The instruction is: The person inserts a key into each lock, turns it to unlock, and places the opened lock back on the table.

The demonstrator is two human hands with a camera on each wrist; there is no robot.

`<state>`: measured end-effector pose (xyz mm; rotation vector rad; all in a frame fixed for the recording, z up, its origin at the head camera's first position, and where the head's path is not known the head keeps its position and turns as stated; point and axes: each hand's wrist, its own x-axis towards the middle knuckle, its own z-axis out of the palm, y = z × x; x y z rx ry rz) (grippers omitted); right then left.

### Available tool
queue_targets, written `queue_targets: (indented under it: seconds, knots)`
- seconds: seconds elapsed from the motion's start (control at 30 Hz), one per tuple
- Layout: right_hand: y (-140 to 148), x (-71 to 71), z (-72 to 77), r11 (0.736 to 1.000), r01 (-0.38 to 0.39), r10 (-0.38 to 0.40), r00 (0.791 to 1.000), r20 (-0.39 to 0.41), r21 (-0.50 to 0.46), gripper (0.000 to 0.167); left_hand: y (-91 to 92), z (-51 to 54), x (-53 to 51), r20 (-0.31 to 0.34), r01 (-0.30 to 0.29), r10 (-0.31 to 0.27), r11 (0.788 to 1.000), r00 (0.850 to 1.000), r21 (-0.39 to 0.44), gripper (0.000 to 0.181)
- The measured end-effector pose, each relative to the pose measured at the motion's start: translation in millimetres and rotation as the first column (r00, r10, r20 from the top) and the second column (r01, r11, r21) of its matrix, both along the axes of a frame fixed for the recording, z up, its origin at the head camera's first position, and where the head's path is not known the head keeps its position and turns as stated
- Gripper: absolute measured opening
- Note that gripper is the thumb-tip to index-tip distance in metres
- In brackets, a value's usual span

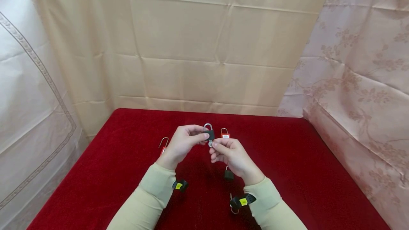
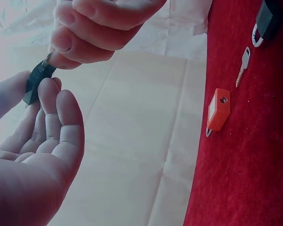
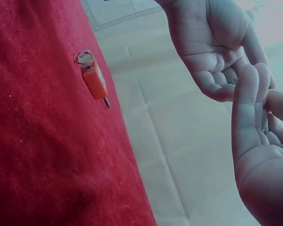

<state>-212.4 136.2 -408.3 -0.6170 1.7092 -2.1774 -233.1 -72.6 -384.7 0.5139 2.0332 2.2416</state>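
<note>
Over the table, my left hand grips a black padlock between thumb and fingers, its silver shackle pointing up. My right hand pinches the head of a silver key at the padlock's bottom end. In the left wrist view the black padlock sits between the left fingertips, with the right fingers close against it. The right wrist view hides the key and most of the padlock behind the hands. I cannot tell whether the shackle is locked.
On the red cloth table lie a red padlock, another red padlock with a key and ring, a black padlock and a loose key. A metal ring lies under the right wrist strap. Curtains hang behind.
</note>
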Motion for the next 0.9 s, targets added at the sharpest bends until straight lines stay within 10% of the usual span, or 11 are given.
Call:
queue_targets:
  seconds: [0.9]
  knots:
    - [-12,-0.3,-12.1,0.967,-0.056,0.092,0.987,0.134,-0.249,0.026,2.2,-11.4,-5.9,0.067,0.061,-0.074,0.982,0.995,0.181,0.019]
